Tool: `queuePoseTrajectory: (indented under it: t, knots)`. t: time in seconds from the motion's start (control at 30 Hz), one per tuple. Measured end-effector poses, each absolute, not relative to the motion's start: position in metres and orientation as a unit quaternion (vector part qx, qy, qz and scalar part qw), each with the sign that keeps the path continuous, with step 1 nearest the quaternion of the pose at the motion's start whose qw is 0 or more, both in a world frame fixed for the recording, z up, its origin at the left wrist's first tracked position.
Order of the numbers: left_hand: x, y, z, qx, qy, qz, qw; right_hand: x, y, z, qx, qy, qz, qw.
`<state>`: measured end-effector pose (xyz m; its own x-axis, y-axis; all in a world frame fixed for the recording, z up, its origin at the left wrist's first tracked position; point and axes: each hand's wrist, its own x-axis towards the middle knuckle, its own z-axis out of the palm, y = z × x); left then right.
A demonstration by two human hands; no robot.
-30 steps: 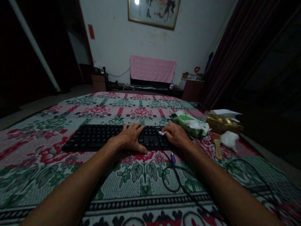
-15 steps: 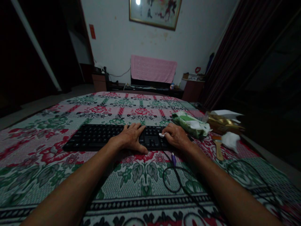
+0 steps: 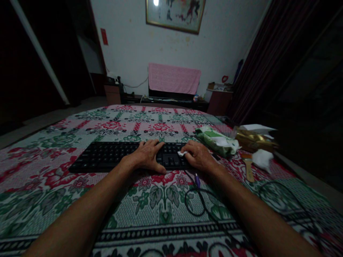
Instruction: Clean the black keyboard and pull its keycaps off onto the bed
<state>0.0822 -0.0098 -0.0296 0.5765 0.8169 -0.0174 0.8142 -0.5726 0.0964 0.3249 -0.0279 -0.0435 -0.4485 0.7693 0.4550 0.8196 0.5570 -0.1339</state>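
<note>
A black keyboard (image 3: 102, 156) lies flat on the patterned bedspread (image 3: 163, 210). My left hand (image 3: 146, 156) spans it right of its middle, fingers at the far edge and thumb at the near edge, holding it. Pinched in my right hand (image 3: 199, 156) is a small white wipe (image 3: 182, 154), which touches the keys at the right end. That hand hides the keyboard's right end. The keyboard's black cable (image 3: 205, 203) loops on the bedspread near me, with a purple plug (image 3: 197, 181) beside it.
Right of the keyboard lie a green wipes packet (image 3: 218, 141), a brush (image 3: 248, 169) with a wooden handle, a crumpled white tissue (image 3: 262, 160) and a gold box (image 3: 252, 140). Beyond the bed, a pink cloth (image 3: 174, 78) covers a screen on a low cabinet.
My right hand has shifted slightly left over the keys with the wipe. The keyboard and my left hand appear a little further left, as the view has also moved slightly.
</note>
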Motion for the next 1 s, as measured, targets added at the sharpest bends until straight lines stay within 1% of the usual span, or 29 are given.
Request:
queuePoseTrajectory:
  t: [0.1, 0.23, 0.47, 0.67, 0.83, 1.0]
  knots:
    - [0.082, -0.009, -0.031, 0.888, 0.457, 0.014, 0.044, 0.322, -0.028, -0.042, -0.466, -0.854, -0.055, 0.225]
    - [0.082, -0.009, -0.031, 0.887, 0.459, 0.010, 0.044, 0.330, -0.024, -0.043, -0.505, -0.833, -0.073, 0.214]
    - [0.083, -0.009, -0.032, 0.891, 0.452, 0.015, 0.040, 0.342, -0.016, -0.050, -0.544, -0.795, -0.051, 0.263]
    - [0.082, -0.007, -0.034, 0.890, 0.454, 0.015, 0.039, 0.340, -0.019, -0.048, -0.546, -0.799, -0.046, 0.248]
    - [0.083, -0.008, -0.034, 0.889, 0.456, 0.008, 0.039, 0.342, -0.014, -0.042, -0.573, -0.783, 0.002, 0.243]
    - [0.083, -0.009, -0.035, 0.885, 0.463, 0.018, 0.045, 0.351, 0.000, -0.041, -0.541, -0.807, 0.079, 0.221]
